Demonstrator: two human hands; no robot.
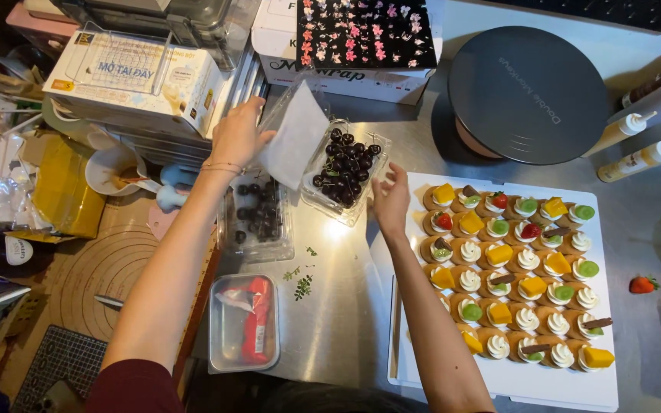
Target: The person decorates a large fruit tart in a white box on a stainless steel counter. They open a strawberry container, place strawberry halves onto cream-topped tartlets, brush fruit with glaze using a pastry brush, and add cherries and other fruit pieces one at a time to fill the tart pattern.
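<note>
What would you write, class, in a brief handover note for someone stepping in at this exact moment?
Left hand: holds up the clear lid of the cherry punnet.
Right hand: open, empty, beside the punnet.
Cherries: punnet open, full, on the steel counter; a second closed box beside it.
Done: white tray of cream tartlets topped with mango, strawberry, green fruit, chocolate.
Left: no cherry shows on any tartlet.

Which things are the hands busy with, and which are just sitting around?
Busy with: left hand lifting the clear lid; right hand beside the open cherry box.

Sitting around: tray of little tarts, black turntable, squeeze bottles, loose strawberry, closed berry box.
</note>
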